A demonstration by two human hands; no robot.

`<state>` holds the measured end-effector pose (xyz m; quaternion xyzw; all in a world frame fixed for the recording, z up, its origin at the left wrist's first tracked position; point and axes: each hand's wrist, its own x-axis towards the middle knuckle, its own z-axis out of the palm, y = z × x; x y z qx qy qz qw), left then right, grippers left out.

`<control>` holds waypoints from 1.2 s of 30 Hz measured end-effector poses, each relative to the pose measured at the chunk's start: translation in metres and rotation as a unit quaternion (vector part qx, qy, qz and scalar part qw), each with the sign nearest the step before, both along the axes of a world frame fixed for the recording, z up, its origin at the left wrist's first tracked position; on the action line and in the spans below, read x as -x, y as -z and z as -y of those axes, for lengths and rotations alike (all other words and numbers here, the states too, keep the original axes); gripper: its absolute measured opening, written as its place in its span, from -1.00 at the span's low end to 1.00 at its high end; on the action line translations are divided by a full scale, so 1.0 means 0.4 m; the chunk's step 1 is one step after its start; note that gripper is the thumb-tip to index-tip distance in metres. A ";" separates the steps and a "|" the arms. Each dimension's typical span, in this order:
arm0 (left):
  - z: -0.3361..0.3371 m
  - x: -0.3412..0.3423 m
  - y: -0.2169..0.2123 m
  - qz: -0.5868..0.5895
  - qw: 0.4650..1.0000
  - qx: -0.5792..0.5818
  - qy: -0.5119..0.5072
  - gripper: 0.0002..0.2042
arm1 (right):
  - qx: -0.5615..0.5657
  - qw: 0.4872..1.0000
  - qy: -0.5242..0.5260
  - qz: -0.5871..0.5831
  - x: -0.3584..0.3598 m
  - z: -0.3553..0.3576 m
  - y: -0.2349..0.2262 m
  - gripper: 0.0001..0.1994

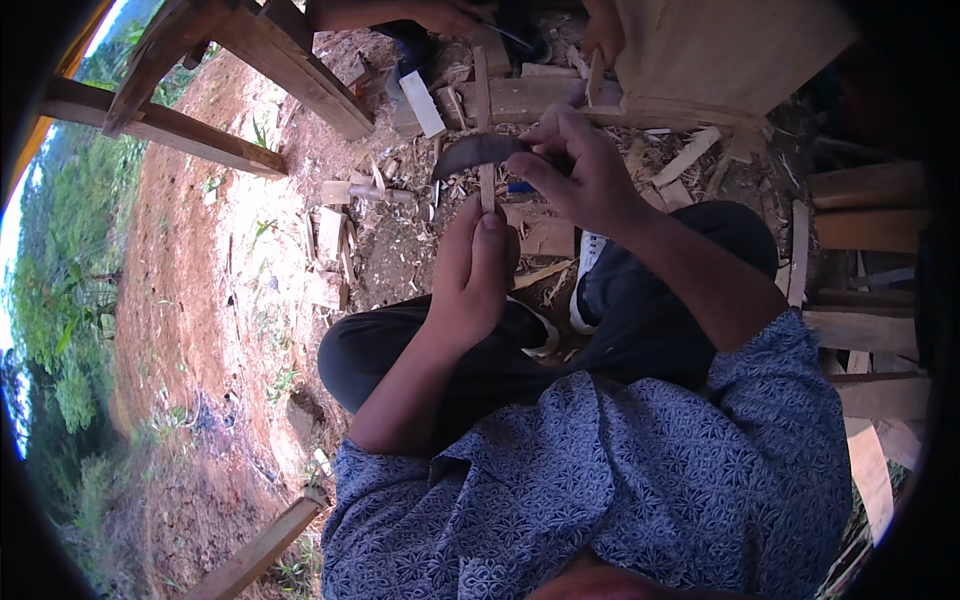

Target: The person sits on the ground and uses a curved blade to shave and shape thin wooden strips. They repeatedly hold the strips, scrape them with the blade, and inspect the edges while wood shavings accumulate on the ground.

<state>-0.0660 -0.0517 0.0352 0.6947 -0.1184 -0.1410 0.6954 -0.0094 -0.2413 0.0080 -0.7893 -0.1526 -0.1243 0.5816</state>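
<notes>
My left hand (pixel 470 260) is closed round the lower end of a narrow wooden strip (pixel 482 95), its thumb lying along the wood. The strip points up and away from me. In my right hand (pixel 582 178) is a knife with a dark curved blade (pixel 472 153). That blade lies across the strip a little above my left hand, hiding part of it. The knife's handle is mostly covered by my fingers. Both hands are in front of my crossed legs.
Ahead, another person's hands (pixel 448 18) hold a thin tool, and another hand (pixel 603 40) is on a wood piece. A thick plank (pixel 530 100) lies among shavings. Timber beams (pixel 290 70) stand at the upper left; boards (pixel 868 330) are stacked at right.
</notes>
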 end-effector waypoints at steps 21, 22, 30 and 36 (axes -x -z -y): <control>-0.015 -0.015 0.005 -0.017 0.999 0.032 -0.004 -0.73 | -0.080 0.994 -0.046 -0.064 0.003 0.041 -0.053 -0.69; -0.013 -0.015 0.005 -0.002 1.000 0.006 -0.005 -0.72 | -0.069 0.995 -0.054 -0.049 0.012 0.019 -0.032 -0.69; -0.008 0.005 -0.020 0.013 0.997 -0.073 0.030 -0.75 | -0.003 0.999 -0.028 -0.017 0.002 0.057 -0.020 -0.71; -0.012 0.017 -0.064 -0.050 0.994 0.077 0.055 -0.73 | 0.090 0.987 0.053 0.124 -0.057 0.131 -0.029 -0.74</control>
